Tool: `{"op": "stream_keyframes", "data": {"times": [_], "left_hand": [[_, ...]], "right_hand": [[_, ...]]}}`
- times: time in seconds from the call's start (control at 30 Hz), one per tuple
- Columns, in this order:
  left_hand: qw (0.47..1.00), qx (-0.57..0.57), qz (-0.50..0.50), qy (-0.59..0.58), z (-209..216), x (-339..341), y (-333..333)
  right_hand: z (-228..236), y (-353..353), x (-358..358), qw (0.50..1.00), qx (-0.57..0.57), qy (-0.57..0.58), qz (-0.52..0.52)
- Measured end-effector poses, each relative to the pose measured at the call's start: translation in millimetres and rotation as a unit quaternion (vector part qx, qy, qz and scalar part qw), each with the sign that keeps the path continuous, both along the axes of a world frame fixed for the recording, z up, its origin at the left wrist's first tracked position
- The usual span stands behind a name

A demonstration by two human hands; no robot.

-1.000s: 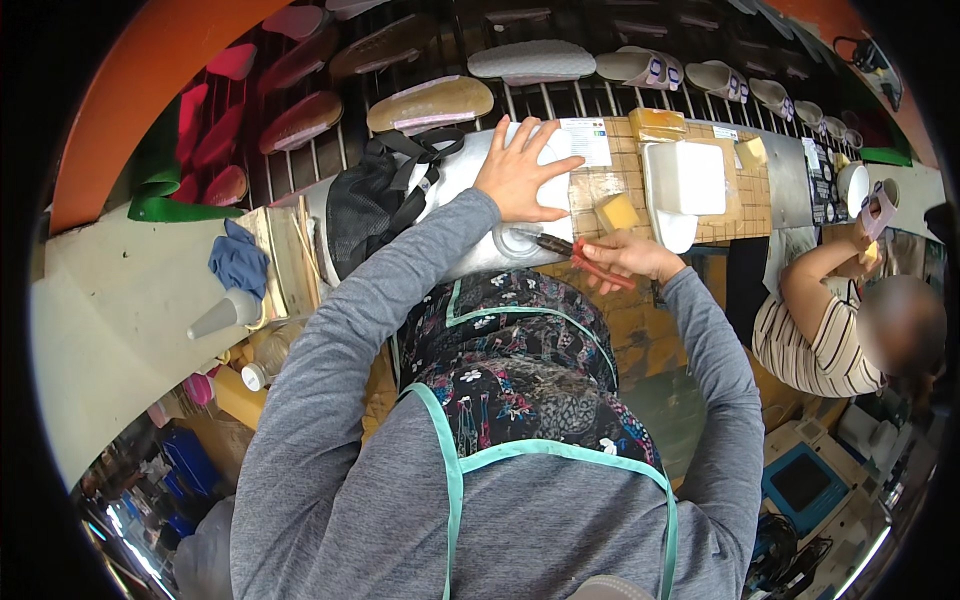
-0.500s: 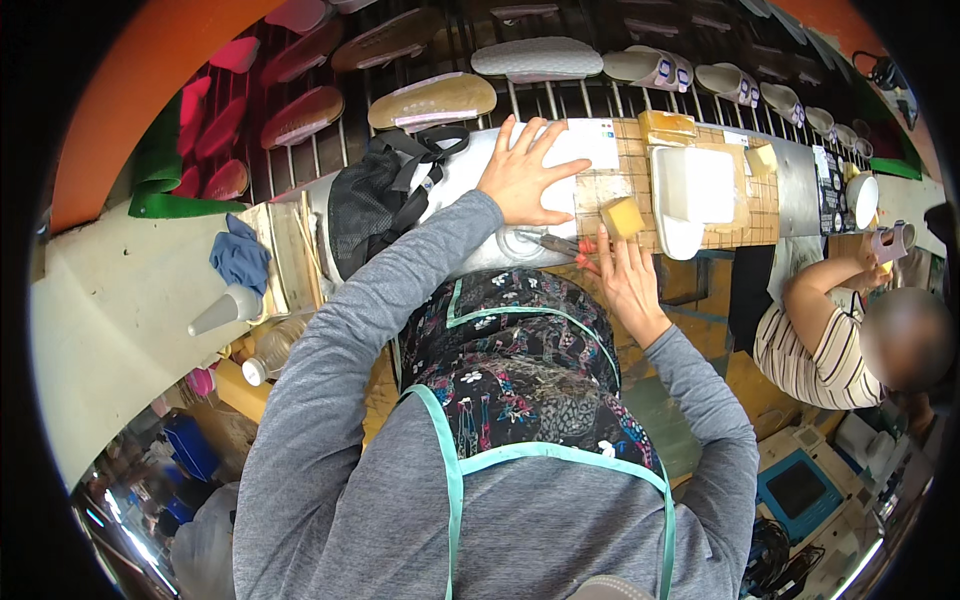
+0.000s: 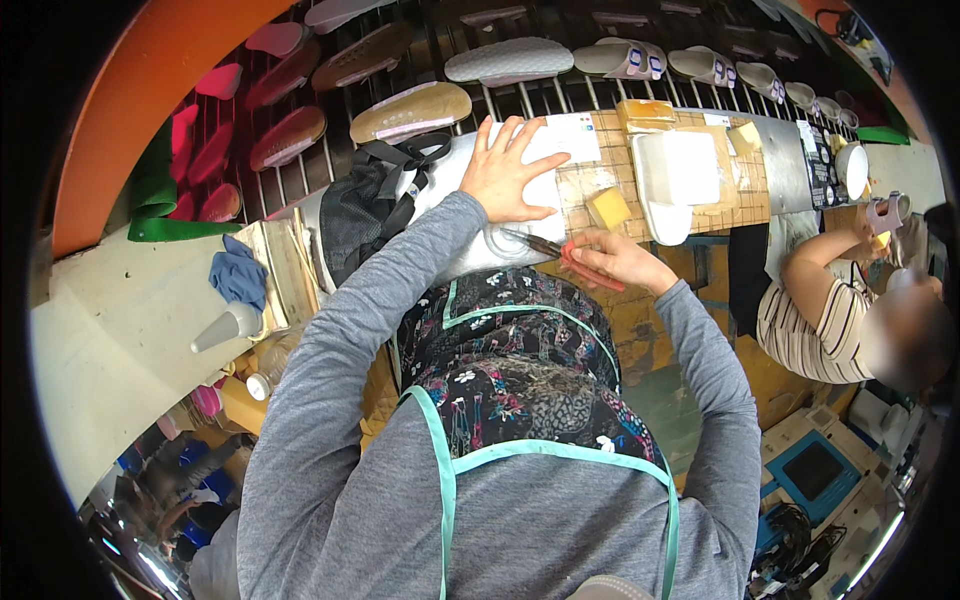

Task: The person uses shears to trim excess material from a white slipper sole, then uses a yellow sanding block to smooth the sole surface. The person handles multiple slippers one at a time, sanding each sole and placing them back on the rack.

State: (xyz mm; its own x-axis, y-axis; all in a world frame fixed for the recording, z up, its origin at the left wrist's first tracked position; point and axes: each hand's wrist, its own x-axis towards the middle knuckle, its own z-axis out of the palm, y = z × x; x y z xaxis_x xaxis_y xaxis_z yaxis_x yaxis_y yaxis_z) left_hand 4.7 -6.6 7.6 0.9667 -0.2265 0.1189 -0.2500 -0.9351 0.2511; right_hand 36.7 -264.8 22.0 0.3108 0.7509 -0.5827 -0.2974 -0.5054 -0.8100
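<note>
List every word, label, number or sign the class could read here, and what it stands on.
None reads clearly enough to quote.
White sheet beside the left hand: print too small.
Black sheet near the white bowl: pale print, too small.
Slippers with blue marks on their straps: too blurred.
Red-handled tool: no lettering visible.

There's the red-handled tool (image 3: 547, 246), slanting from the right hand (image 3: 610, 259), dark nose pointing up-left, tip right by a clear round piece (image 3: 494, 246); a white piece (image 3: 541, 192) lies flat beneath the left hand (image 3: 496, 186).
</note>
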Motion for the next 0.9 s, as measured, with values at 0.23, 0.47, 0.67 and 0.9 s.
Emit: {"op": "stream_keyframes", "data": {"times": [0.23,0.47,0.67,0.9], "left_hand": [[1.000,0.014,0.006,-0.005,-1.0,1.3,-1.7],[1.000,0.013,-0.005,-0.003,-1.9,2.5,-0.5],[1.000,0.020,-0.002,0.008,-0.4,5.1,-3.2],[0.999,0.026,0.016,0.018,-1.4,6.0,-2.4]], "right_hand": [[-13.3,-4.6,-26.7,0.711,-0.100,-0.694,0.059],[-13.5,0.4,-52.2,0.739,-0.166,-0.636,0.147],[-10.8,2.4,-56.2,0.917,-0.113,-0.383,0.021],[-31.0,23.0,-91.6,0.976,-0.034,0.041,-0.211]]}}
